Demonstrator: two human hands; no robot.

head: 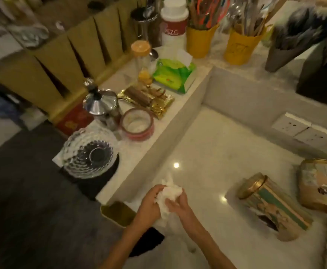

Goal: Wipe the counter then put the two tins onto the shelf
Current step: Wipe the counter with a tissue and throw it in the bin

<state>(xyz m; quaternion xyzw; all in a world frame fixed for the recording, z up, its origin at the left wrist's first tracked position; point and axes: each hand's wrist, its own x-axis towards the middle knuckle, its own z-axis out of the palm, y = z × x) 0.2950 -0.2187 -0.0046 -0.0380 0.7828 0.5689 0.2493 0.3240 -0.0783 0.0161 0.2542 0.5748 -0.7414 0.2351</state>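
Left hand [149, 205] and right hand [178, 203] are both clutching a white tissue [169, 195] near the counter [207, 152] edge. Two tins [271, 206] [322, 185] are sitting at 3 o'clock, bare counter lying at 12.

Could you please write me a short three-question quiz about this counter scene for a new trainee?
1. True or false: both tins, the near tin and the far tin, are already on the shelf.
2. What do the left hand and right hand hold together? A) a crumpled white tissue B) a glass bowl C) a tin
3. Fill in: the green tissue pack sits on the ____.

Key: 1 false, they are on the counter; 2 A; 3 shelf.
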